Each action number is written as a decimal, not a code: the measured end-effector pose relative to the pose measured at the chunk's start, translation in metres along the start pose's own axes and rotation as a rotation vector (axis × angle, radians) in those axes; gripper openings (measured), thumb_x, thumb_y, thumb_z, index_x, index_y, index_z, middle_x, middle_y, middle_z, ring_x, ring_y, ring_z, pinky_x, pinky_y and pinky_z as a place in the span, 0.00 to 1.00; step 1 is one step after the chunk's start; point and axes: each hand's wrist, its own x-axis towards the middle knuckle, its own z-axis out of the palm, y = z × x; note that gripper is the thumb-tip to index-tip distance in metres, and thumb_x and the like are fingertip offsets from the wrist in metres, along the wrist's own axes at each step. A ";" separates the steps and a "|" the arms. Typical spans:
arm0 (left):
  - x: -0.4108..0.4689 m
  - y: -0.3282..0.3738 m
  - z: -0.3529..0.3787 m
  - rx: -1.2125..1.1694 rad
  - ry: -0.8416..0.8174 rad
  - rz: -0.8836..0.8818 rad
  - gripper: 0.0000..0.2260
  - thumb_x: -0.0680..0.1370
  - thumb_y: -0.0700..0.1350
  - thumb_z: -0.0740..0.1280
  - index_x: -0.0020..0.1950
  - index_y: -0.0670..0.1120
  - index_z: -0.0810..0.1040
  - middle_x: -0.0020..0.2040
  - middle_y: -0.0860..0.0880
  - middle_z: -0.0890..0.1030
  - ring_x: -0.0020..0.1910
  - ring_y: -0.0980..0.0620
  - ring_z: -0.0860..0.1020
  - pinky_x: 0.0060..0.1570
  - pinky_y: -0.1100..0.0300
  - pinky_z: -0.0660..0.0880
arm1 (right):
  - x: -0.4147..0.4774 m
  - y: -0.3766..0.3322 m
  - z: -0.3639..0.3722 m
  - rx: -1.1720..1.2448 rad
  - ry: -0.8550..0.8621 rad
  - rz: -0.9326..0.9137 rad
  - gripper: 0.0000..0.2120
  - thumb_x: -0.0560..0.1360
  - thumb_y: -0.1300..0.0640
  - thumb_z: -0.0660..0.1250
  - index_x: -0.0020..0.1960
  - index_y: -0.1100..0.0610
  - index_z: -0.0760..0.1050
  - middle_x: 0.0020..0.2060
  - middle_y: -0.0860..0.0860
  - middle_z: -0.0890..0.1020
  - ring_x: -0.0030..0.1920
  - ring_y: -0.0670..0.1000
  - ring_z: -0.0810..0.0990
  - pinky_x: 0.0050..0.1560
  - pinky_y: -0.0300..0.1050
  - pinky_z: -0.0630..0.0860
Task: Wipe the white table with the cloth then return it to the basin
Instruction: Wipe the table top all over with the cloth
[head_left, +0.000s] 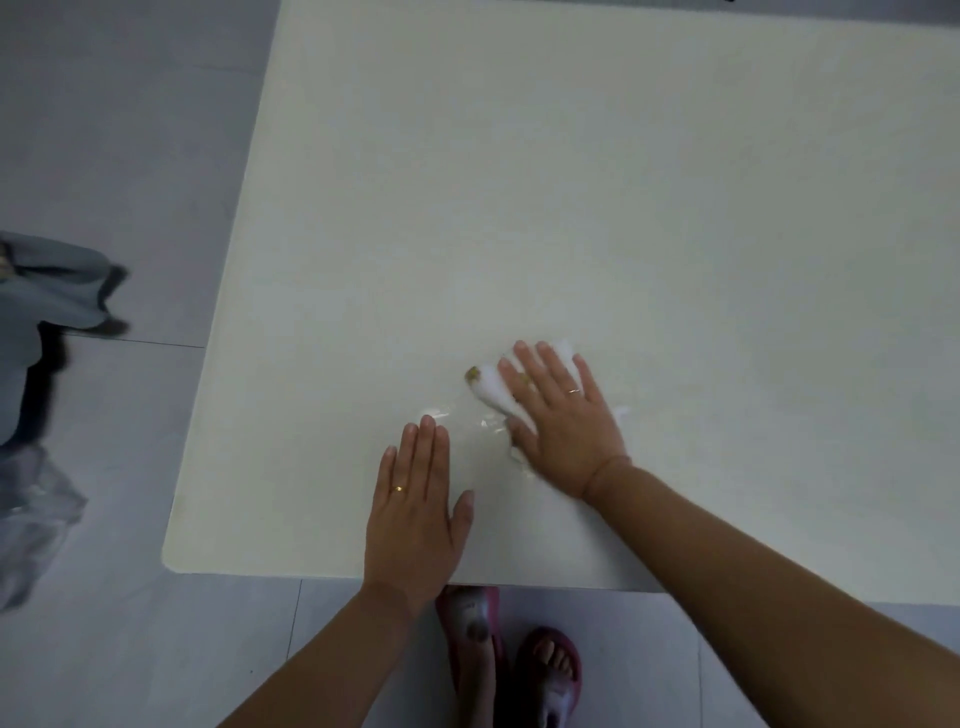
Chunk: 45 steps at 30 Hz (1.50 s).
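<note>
Both flat-fingered, the left hand (415, 519) braced while the right hand (566, 426) pressed the cloth (491, 389), which could bunch under its fingers, leaving streaks.

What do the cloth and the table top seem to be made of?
Cloth: soft white fabric, maybe terry, apparently wet. It bunches under the right hand and leaves glossy streaks beside it. Table: hard, smooth off-white top, possibly laminate or painted board, with an even low sheen and a rounded corner. The exact material cannot be told.
</note>
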 end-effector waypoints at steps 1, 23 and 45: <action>0.000 0.000 0.000 -0.015 0.002 0.005 0.29 0.81 0.55 0.49 0.77 0.39 0.55 0.78 0.42 0.55 0.78 0.45 0.52 0.75 0.47 0.53 | 0.005 0.013 -0.001 0.015 -0.014 0.092 0.29 0.78 0.44 0.48 0.77 0.51 0.49 0.77 0.52 0.51 0.77 0.55 0.49 0.75 0.59 0.47; 0.096 0.010 -0.033 -0.056 0.086 -0.002 0.26 0.79 0.48 0.52 0.73 0.35 0.64 0.75 0.38 0.63 0.75 0.41 0.61 0.73 0.46 0.59 | 0.056 -0.029 -0.010 0.240 0.021 0.704 0.30 0.79 0.46 0.47 0.77 0.51 0.39 0.77 0.52 0.42 0.76 0.56 0.40 0.74 0.58 0.36; 0.107 0.006 -0.017 -0.036 0.031 -0.021 0.29 0.80 0.54 0.52 0.75 0.37 0.60 0.76 0.40 0.60 0.76 0.45 0.57 0.74 0.48 0.53 | 0.087 0.046 -0.021 0.011 -0.016 0.106 0.29 0.79 0.44 0.49 0.77 0.50 0.46 0.77 0.51 0.48 0.77 0.55 0.47 0.74 0.58 0.43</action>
